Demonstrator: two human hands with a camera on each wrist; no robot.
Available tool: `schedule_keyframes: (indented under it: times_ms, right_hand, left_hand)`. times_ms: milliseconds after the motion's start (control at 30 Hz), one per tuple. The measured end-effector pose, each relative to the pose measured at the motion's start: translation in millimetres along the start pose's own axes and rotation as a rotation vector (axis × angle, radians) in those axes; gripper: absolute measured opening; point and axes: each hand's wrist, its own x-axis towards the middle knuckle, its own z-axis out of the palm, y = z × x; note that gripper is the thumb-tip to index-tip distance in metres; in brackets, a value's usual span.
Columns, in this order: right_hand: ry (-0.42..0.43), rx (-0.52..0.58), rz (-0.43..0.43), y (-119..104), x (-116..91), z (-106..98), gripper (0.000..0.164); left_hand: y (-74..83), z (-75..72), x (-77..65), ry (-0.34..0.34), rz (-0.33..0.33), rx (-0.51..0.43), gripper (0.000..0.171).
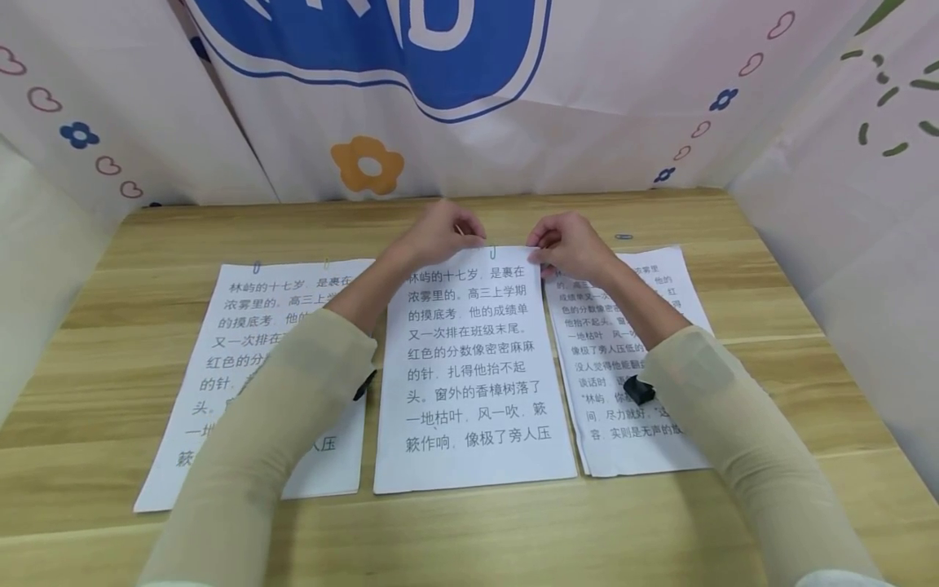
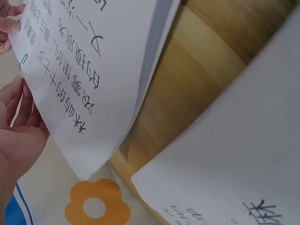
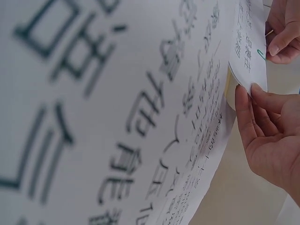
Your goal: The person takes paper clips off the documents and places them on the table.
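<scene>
The middle stack of printed sheets (image 1: 469,391) has a green paper clip (image 1: 493,253) on its top edge. My right hand (image 1: 575,244) pinches the stack's top right corner between thumb and fingers; the right wrist view shows that corner (image 3: 251,77) bent up. Left of the green clip, my left hand (image 1: 440,231) is at the top edge with curled fingers. A thin pale-yellow piece, like a paper clip (image 3: 269,33), pokes out from those fingers, most of it hidden. In the left wrist view the thumb tip is right at the paper's edge.
On the left lies another printed stack (image 1: 220,326) with a blue clip (image 1: 257,267) and a pale clip (image 1: 326,263) on top. A third stack (image 1: 601,408) is under my right forearm. Behind it is a loose blue clip (image 1: 623,236). A printed cloth (image 1: 293,139) hangs behind the table.
</scene>
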Motion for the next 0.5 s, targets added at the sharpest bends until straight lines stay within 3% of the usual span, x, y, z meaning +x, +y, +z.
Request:
schedule_keyframes:
  times_ms: [500]
  right_hand:
    - [0.0, 0.001, -0.01, 0.0, -0.3, 0.4, 0.011]
  left_hand:
    - [5.4, 8.7, 7.5, -0.013, 0.006, 0.004, 0.01]
